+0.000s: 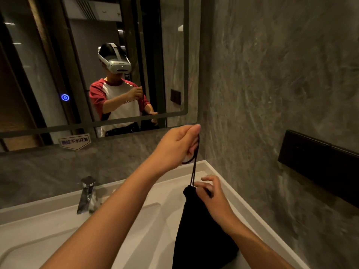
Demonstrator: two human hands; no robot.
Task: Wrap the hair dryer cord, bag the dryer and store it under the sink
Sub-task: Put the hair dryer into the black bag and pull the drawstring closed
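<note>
A black drawstring bag (196, 233) hangs over the right side of the white sink counter (223, 183), its mouth cinched tight. Two strands of black drawstring (194, 167) run straight up from the mouth. My left hand (179, 144) is raised above the bag and pinches the top of the drawstring, pulling it taut. My right hand (212, 193) pinches the gathered neck of the bag with thumb and fingers. The hair dryer and its cord are hidden; the bag bulges as if something is inside.
A chrome faucet (86, 195) stands at the back of the white basin (58, 239). A mirror (38, 65) covers the wall ahead. A black box (320, 164) is mounted on the grey wall to the right.
</note>
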